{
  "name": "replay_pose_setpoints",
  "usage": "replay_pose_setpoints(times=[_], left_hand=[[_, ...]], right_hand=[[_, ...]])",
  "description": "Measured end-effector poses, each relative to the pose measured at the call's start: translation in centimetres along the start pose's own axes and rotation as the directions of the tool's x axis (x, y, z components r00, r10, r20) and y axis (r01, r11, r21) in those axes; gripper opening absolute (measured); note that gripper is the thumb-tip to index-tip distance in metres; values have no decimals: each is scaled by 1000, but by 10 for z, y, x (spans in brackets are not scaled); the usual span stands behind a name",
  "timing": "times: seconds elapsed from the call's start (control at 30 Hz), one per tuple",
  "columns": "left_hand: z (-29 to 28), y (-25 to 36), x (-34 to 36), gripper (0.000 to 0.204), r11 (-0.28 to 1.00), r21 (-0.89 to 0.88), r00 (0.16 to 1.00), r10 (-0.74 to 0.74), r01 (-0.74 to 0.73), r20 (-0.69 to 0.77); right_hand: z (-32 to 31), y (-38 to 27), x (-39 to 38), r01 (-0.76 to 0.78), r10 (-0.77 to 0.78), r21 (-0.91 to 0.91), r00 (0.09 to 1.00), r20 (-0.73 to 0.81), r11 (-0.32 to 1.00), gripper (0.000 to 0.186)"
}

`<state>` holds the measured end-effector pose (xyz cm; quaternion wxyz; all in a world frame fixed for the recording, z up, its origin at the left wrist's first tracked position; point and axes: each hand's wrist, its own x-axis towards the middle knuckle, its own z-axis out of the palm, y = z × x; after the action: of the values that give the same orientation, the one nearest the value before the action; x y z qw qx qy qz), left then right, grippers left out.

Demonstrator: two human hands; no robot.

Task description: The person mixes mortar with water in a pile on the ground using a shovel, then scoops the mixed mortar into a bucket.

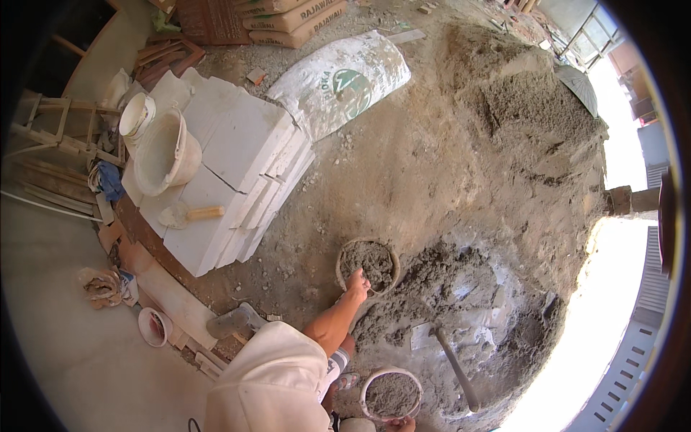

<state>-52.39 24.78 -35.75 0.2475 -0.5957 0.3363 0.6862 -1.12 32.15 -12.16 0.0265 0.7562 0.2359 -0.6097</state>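
Observation:
My left arm, in a loose beige sleeve, reaches forward to a round bucket (395, 277) filled with wet grey mortar (368, 259). My left hand (357, 282) is closed at its near rim; whether it grips the rim or a handle is hard to see. Close to my feet stands a second bucket (416, 379), also holding mortar (391, 395). At its near edge, my right hand (402, 425) has its fingers curled on the rim, partly cut off by the picture's lower edge. A long-handled hoe (455, 366) lies on the mortar heap to the right.
A mortar heap (461, 281) spreads beside both buckets, with a sand pile (533, 108) behind. White blocks (223, 137) at left carry a tub (183, 155), a small pail (137, 115) and a trowel (191, 214). A full white sack (345, 83) leans behind them; cement bags (295, 21) lie stacked farther back.

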Motion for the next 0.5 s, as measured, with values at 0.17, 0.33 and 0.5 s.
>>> replay_pose_setpoints(times=[0.17, 0.33, 0.5], left_hand=[[18, 40, -54, 20, 1000, 29, 1000, -2, 1, 19], [-59, 84, -101, 19, 993, -4, 989, 114, -115, -91], [-119, 125, -169, 19, 985, 47, 970, 171, -165, -175]], right_hand=[[-84, 12, 54, 370, -371, -611, 919, 131, 700, 34], [-64, -30, -5, 398, -429, -838, 875, 225, 373, 30], [-50, -84, -24, 460, -494, -839, 823, 280, 291, 28]])
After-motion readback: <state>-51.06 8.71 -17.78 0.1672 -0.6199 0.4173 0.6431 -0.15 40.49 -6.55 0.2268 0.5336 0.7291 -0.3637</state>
